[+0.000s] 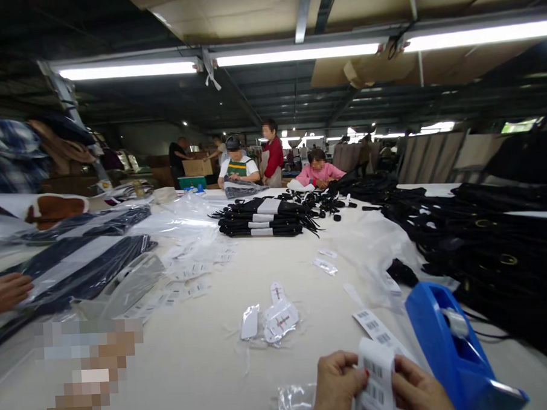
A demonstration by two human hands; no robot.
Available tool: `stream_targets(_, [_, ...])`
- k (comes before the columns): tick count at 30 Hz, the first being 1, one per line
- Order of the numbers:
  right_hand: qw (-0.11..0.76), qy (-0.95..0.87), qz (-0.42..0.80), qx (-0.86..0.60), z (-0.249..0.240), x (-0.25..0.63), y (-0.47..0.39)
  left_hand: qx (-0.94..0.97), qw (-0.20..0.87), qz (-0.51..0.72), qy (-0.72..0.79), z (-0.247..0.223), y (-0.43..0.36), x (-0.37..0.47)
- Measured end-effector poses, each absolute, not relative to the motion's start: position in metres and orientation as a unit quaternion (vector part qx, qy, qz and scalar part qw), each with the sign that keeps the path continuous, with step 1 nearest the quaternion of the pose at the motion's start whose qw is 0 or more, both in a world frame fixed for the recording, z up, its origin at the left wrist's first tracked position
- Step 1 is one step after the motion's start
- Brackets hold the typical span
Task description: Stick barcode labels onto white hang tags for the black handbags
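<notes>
One left hand (pixel 338 380) and one right hand (pixel 420 389) low in the head view, side by side, thumbs and fingers of both pinched on a white barcode label strip (pixel 375 376). Raised above the pale table (pixel 194 365), curled over at the top, just left of a blue tape dispenser (pixel 456 351); more printed labels (pixel 376 327) lying close behind. Beside the left hand, at the bottom edge, clear plastic (pixel 295 403). Farther in, white tags (pixel 281 319) in clear wrapping, two small labels (pixel 326 265) past them, then a stack of black pieces (pixel 242 219) with pale bands. To the right, a large black heap (pixel 493 244) with gold-coloured rings. To the left, dark folded goods (pixel 95 267) in plastic, touched by a co-worker's hand (pixel 8 292), with loose barcode sheets (pixel 186 275) alongside. At lower left, a pixelated patch (pixel 95 376), perhaps an arm, too coarse for certainty. Across the table, co-workers in a green apron (pixel 238 168), red jacket (pixel 274 156) and pink top (pixel 326 172), under long tube lights (pixel 294 56)
</notes>
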State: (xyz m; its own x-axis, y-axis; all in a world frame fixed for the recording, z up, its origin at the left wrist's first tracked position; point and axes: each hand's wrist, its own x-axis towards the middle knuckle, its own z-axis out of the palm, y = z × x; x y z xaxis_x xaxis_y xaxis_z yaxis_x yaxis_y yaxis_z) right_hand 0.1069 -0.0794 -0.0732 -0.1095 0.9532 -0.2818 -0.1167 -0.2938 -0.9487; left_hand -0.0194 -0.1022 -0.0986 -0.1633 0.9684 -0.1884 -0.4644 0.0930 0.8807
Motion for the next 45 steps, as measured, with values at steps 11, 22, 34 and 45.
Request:
stream_targets(11, [0.458, -0.563, 0.367, -0.582, -0.066, 0.119, -0.048, 0.175, 0.532, 0.659, 0.502, -0.082, -0.107, -0.029])
stream_targets(22, [0.392, -0.689, 0.328, -0.514, -0.052, 0.106, -0.071, 0.184, 0.577, 0.631, 0.485, -0.070, -0.117, -0.034])
stream_targets(34, [0.414, -0.579, 0.557, -0.428, -0.057, 0.101, -0.095, 0.276, 0.643, 0.577, 0.422, -0.073, -0.140, -0.032])
stream_targets(45, [0.396, -0.583, 0.554, -0.442, -0.053, 0.099, -0.115, 0.320, 0.611, 0.574, 0.441, -0.068, -0.141, -0.032])
